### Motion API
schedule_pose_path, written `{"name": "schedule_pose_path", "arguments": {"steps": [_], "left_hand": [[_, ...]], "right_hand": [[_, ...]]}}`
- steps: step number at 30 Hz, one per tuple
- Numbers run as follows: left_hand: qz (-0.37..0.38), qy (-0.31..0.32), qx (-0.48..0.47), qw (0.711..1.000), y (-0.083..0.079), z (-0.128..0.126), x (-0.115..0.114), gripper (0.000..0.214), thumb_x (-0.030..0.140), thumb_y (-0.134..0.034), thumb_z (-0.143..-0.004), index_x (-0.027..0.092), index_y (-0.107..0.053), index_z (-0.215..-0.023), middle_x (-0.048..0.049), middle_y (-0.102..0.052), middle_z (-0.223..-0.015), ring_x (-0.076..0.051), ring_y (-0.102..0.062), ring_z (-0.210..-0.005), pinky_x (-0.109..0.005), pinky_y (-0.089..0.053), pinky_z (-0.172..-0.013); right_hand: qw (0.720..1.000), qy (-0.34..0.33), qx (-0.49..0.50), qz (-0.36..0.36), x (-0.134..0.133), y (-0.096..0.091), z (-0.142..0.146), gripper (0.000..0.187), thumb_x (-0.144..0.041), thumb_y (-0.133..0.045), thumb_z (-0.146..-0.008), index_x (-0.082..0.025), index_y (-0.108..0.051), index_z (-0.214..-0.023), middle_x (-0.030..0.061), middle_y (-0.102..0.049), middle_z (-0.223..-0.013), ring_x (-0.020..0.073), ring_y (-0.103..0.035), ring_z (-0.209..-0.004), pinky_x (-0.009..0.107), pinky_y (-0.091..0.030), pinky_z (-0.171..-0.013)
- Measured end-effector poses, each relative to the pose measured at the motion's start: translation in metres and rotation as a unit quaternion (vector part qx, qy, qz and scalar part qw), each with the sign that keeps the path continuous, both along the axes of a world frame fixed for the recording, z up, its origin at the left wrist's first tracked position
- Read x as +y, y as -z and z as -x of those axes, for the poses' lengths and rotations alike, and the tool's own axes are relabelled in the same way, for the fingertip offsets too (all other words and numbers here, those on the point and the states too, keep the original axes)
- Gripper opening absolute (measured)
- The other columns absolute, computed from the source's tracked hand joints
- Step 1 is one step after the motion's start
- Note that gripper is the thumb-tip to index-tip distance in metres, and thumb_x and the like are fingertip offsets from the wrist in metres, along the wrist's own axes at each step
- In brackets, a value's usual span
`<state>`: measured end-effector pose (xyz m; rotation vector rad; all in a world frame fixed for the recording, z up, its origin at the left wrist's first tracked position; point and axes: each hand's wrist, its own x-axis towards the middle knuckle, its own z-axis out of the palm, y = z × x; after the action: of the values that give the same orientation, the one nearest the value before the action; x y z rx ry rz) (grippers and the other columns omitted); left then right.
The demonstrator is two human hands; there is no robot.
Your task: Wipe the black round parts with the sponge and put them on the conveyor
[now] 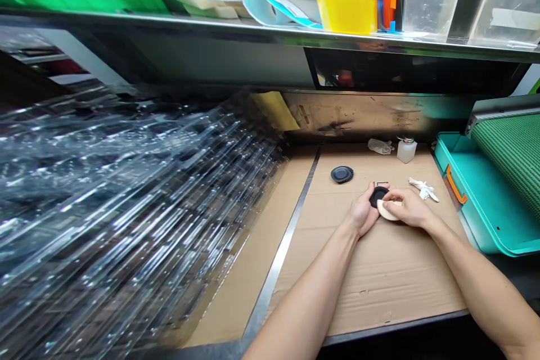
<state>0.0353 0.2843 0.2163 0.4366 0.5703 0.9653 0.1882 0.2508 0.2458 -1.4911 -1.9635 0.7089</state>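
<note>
Mid-wipe, I judge: left hand (363, 212) grip clenched on black disc (378, 196), right hand (408, 208) pinching pale pad (386, 212) onto it; next needs the disc held steady.

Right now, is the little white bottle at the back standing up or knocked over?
Standing up. The white bottle sits on its base on the cardboard, with its cap on top.

Black disc (377, 196) in left hand (361, 215) (white pad (385, 212) in right hand (411, 208))
</note>
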Motion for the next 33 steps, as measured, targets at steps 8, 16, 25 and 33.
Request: {"name": "schedule_pose_path", "arguments": {"steps": [8, 16, 25, 33], "left_hand": [[0.004, -0.017, -0.012, 1.0, 0.0, -0.002, 0.001, 0.041, 0.035, -0.039, -0.105, 0.01, -0.071, -0.096, -0.0161, -0.075, -0.105, -0.025, -0.07, -0.107, -0.044, -0.054, -0.102], [0.03, -0.012, -0.035, 0.999, -0.002, -0.004, -0.002, 0.046, 0.041, -0.036, -0.105, 0.01, -0.071, -0.107, -0.0181, -0.073, -0.117, -0.027, -0.066, -0.119, -0.043, -0.049, -0.11], [0.027, -0.012, -0.05, 0.998, -0.004, -0.003, -0.003, 0.039, 0.036, -0.041, -0.104, 0.011, -0.069, -0.115, -0.0169, -0.07, -0.126, -0.026, -0.063, -0.124, -0.043, -0.047, -0.112], [0.025, 0.001, -0.039, 0.999, -0.005, 0.007, -0.004, 0.039, 0.039, -0.039, -0.105, 0.012, -0.067, -0.105, -0.0187, -0.066, -0.131, -0.03, -0.067, -0.117, -0.042, -0.057, -0.093]], "right_hand": [[0.989, 0.048, -0.115, -0.076, -0.001, -0.003, 0.002, 0.028, -0.04, -0.052, -0.098, -0.03, -0.072, -0.114, -0.0007, -0.078, -0.102, 0.0172, -0.071, -0.092, 0.024, -0.048, -0.084], [0.945, 0.162, -0.282, -0.038, -0.002, -0.001, 0.04, 0.049, -0.047, -0.034, -0.106, -0.033, -0.046, -0.151, 0.0088, -0.076, -0.105, 0.0228, -0.072, -0.088, 0.03, -0.049, -0.078], [0.941, 0.186, -0.279, -0.035, 0.002, 0.005, 0.044, 0.051, -0.048, -0.032, -0.106, -0.035, -0.043, -0.154, 0.0098, -0.076, -0.103, 0.0242, -0.072, -0.085, 0.033, -0.05, -0.079], [0.938, 0.289, -0.188, -0.035, 0.017, 0.007, -0.003, 0.05, -0.05, -0.03, -0.106, -0.028, -0.057, -0.143, 0.0082, -0.076, -0.106, 0.0247, -0.07, -0.096, 0.032, -0.047, -0.082]]}}
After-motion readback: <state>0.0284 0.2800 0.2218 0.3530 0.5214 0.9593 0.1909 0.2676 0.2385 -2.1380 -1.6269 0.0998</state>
